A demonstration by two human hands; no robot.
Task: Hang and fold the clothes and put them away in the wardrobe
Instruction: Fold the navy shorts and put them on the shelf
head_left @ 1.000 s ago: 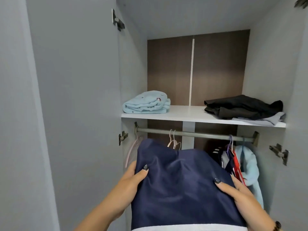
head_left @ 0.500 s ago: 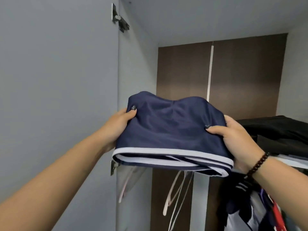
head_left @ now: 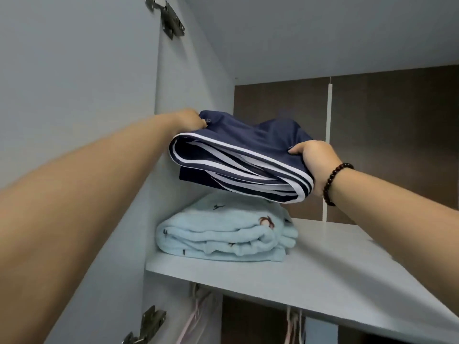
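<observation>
A folded navy garment with white trim [head_left: 238, 155] is held in the air by both hands, inside the upper compartment of the wardrobe. The left hand [head_left: 190, 119] is closed in a grip on the far left corner of the bundle, and the right hand [head_left: 316, 165] is closed on its right end, thumb on top and fingers underneath. A dark beaded bracelet [head_left: 334, 183] is worn on the right wrist.

Compared with half a second ago, the bundle has been carried higher and further in. It was then held in front of the open left door; now it is poised directly above the folded light-blue towel [head_left: 223, 234], which lies at the left end of the shelf [head_left: 347, 269] against the side wall. One second ago the garment was still down at the level of the hanging rail. A small gap between the bundle's underside and the towel appears to remain, though the rear edge is hidden and contact there cannot be ruled out.

From this it is judged that the folding of this item is finished and that the putting-away step is nearly complete: the garment is likely to be lowered onto the towel to form a stack. The layered white-edged folds face outward and look loose, so an even release would be needed to keep them from sliding apart. Hangers [head_left: 293, 326] are glimpsed below the shelf.
</observation>
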